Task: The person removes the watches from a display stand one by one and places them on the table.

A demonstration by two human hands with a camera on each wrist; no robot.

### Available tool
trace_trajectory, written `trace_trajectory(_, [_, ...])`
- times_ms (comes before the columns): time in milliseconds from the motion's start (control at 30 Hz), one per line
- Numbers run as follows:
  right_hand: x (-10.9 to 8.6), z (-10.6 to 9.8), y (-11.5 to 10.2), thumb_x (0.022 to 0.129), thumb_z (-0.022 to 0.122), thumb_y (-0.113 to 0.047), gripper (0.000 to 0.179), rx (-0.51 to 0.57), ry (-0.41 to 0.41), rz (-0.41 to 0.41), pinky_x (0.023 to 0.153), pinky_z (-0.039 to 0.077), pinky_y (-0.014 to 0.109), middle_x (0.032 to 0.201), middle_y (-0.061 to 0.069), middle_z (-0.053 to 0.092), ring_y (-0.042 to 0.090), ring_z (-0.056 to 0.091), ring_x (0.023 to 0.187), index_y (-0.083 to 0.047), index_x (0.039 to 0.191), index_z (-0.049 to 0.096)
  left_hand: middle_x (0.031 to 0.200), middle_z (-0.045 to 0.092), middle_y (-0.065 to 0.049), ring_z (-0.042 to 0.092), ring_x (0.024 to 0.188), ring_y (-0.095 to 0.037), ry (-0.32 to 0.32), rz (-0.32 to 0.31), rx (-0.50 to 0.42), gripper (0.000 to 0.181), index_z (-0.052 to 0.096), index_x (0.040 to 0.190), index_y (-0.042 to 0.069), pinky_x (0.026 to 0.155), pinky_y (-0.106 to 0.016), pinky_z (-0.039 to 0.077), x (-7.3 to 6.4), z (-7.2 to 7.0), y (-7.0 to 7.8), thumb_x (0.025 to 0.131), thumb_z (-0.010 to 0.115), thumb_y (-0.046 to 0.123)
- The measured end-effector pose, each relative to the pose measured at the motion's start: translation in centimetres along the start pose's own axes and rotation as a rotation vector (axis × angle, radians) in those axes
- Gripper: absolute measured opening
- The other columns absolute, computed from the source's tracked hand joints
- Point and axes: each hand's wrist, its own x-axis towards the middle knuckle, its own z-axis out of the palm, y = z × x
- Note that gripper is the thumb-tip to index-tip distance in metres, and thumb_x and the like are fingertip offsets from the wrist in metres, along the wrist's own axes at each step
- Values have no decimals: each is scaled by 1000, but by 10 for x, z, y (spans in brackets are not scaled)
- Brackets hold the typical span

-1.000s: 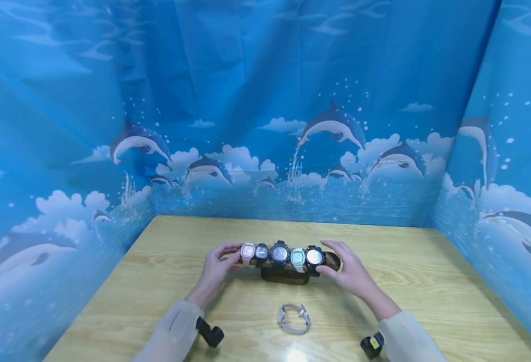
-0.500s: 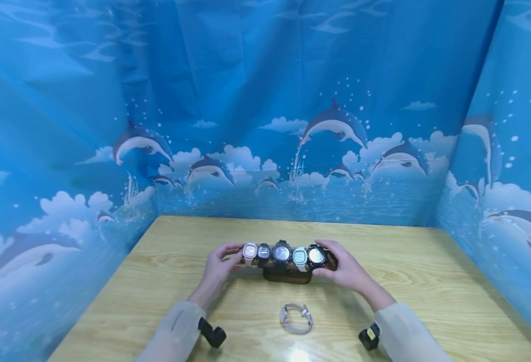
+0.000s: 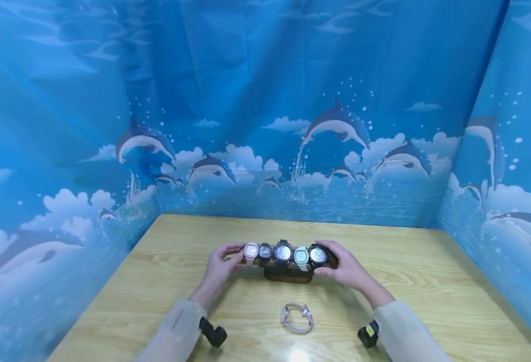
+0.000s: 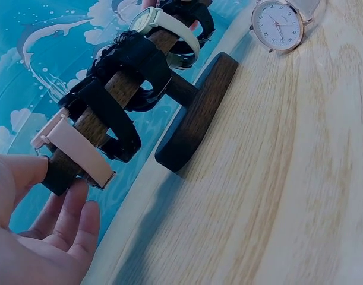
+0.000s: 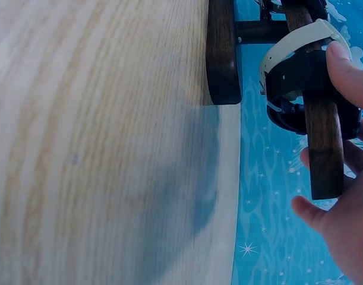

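Observation:
A dark wooden watch stand (image 3: 288, 274) bears a row of several watches on its crossbar. My left hand (image 3: 217, 269) grips the bar's left end beside a pink watch (image 3: 250, 251), thumb on one side and fingers beneath in the left wrist view. My right hand (image 3: 348, 269) holds a round black watch (image 3: 318, 255) at the right end, its thumb on the black strap (image 5: 297, 76) in the right wrist view. Between them sit a small black watch (image 3: 265, 251), a larger black watch (image 3: 282, 252) and a mint-green watch (image 3: 301, 256).
A watch with a pale strap (image 3: 297, 319) and a white dial lies on the wooden table (image 3: 193, 236) in front of the stand. A blue dolphin-print curtain (image 3: 256, 100) surrounds the table's back and sides. Camera mounts are strapped to both wrists.
My right hand has moved a little left and its fingers have closed in around the black watch at the right end. My left hand stays at the bar's left end.

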Motion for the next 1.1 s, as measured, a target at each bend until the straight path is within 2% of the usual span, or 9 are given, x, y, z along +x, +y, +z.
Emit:
trace_trajectory(533, [2,-4,1,70,81,-24,70,46,-20,110,97,39,53,131,14,49,35,49,113,-17,132,48,107,61,-16,64,82,-21,-11,24,-12,27,62,112,0,77,-44,55,-1,0,-2,85,64,3])
trace_trajectory(733, [0,-6,5,68,81,-32,73,59,-15,99,97,40,52,132,14,48,35,49,113,-17,132,48,109,60,-18,64,83,-22,-8,24,-12,27,62,112,0,76,-42,55,0,-1,-3,86,64,3])
trace_trajectory(1100, [-3,-9,9,70,80,-34,72,46,3,89,95,41,55,133,16,47,37,48,114,-16,132,48,111,59,-20,64,83,-23,-11,15,-11,27,62,113,1,76,-41,55,-1,-1,-3,86,63,3])
